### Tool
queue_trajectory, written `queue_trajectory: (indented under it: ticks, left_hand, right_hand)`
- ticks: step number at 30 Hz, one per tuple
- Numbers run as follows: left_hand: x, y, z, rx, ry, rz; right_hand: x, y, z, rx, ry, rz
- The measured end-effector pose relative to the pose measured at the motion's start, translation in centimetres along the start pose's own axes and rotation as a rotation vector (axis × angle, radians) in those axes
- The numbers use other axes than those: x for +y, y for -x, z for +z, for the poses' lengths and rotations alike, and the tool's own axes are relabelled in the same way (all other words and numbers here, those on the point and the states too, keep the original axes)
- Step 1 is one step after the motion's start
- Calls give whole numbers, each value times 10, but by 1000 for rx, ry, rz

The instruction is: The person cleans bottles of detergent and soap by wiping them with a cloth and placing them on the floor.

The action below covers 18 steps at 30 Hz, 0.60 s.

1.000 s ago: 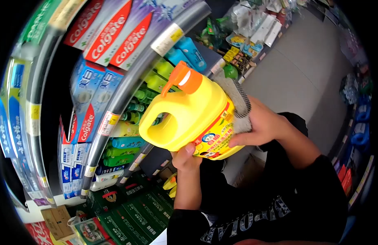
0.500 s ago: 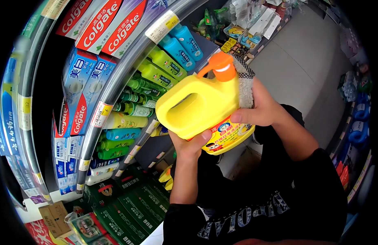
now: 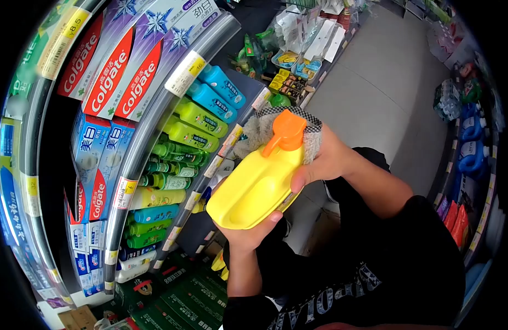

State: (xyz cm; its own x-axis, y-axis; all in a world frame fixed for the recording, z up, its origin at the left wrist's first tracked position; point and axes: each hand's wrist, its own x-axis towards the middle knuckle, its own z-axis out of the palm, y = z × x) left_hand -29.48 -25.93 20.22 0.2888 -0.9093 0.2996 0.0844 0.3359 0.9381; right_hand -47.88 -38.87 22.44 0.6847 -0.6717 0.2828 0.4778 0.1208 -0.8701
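A yellow detergent jug [image 3: 259, 190] with an orange pump head [image 3: 289, 131] is held tilted in front of me, its printed label turned away from view. My left hand [image 3: 247, 234] is closed around the lower left end, thumb along the near side. At the jug's upper right, my right hand [image 3: 325, 159] grips a grey cloth with a checkered edge [image 3: 313, 144] and presses it against the jug, thumb on the yellow side. Part of the cloth shows behind the pump head. The fingers of both hands are mostly hidden beneath the jug.
Colgate toothpaste boxes [image 3: 108, 80] fill the curved shelf on the left. Blue, green and yellow bottles [image 3: 196, 135] line a lower shelf beside the jug. Dark green cartons [image 3: 177, 291] stand at the bottom. A tiled aisle floor [image 3: 369, 82] runs behind, with blue jugs [image 3: 472, 157] along the right shelf.
The jug has turned in my hands, so its label and handle opening no longer show. The cloth now shows on both sides of the pump head. The camera view has shifted.
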Motion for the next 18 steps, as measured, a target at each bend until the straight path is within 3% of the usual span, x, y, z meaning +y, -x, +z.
queue_trajectory:
  ticks: [9,13,15,18]
  left_hand:
    - [-6,3,-15,-33,-67,-64]
    - [9,-2,-13,-91,165,-189]
    - [13,-3,-10,-109,249,-208]
    - [20,-7,-4,-95,367,-297]
  right_hand:
    - [-8,4,-8,0,69,94]
    - [0,2,-21,-210,61,-15]
    - [9,7,-30,-334,-104,112]
    - [12,9,-25,-314,-316,214]
